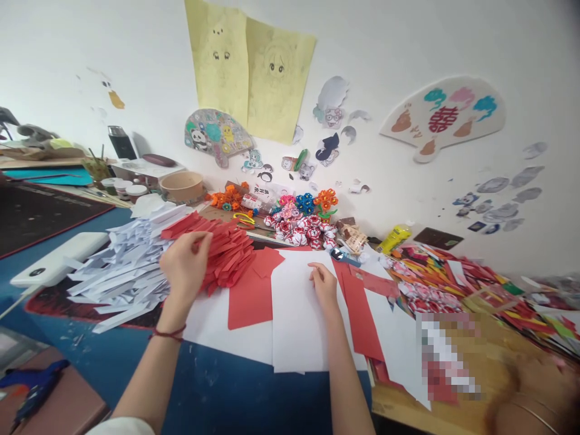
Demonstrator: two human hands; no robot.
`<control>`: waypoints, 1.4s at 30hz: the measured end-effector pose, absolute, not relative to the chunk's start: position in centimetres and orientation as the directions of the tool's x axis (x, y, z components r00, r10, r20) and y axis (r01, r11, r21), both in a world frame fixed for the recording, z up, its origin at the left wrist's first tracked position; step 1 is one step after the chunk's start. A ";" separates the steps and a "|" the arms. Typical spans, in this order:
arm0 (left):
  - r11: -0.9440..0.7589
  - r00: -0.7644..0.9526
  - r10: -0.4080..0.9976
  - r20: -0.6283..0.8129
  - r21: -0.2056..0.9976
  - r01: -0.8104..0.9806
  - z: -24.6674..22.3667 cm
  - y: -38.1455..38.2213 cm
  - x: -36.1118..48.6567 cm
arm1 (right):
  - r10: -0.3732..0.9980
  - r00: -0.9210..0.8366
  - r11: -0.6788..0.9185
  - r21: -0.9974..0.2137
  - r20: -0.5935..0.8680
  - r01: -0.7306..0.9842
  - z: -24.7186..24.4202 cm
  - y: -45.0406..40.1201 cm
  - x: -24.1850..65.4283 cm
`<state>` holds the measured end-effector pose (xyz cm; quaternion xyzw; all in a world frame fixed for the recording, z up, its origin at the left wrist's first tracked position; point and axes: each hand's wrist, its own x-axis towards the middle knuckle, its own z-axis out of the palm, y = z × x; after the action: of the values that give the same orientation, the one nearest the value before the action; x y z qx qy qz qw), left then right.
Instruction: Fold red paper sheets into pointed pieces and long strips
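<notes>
My left hand (186, 261) is raised over the piles of paper strips, its fingers pinched together; what it holds, if anything, is too small to make out. Behind it lie red strips (229, 254), and white strips (131, 266) are heaped to its left. Above a white paper sheet (296, 338), my right hand (324, 283) has its thumb and bent index finger close together, with nothing visible between them. Red paper (251, 302) lies left of that sheet, and more red paper (360, 314) lies to its right.
A white power bank (61, 257) with a cable sits at the left. Paper flowers (303, 229) stand along the wall. A blue glue gun (38, 386) is at the lower left. Another person's arm (534, 393) reaches in at the lower right, near colourful strips (435, 272).
</notes>
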<state>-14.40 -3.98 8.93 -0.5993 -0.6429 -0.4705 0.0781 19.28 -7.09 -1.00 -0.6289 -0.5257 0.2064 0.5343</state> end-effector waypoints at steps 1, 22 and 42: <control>-0.088 -0.319 0.683 0.657 0.508 0.857 9.1 -3.7 -15.6 | 0.882 0.361 0.121 -0.886 0.302 0.447 -1.0 -7.1 19.3; 0.068 -0.421 0.610 0.671 0.485 0.872 9.0 -3.7 -17.0 | 0.901 0.335 0.094 -0.879 0.274 0.467 -0.6 -7.3 19.1; -0.055 -0.325 0.532 0.782 0.414 0.908 8.6 -3.8 -15.9 | 0.909 0.313 0.078 -0.851 0.275 0.520 -0.2 -7.7 18.8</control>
<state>-15.88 -3.83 8.58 -0.5466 -0.6587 -0.4780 0.1969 18.84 -7.67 -0.18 -0.6487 -0.5506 0.2004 0.4857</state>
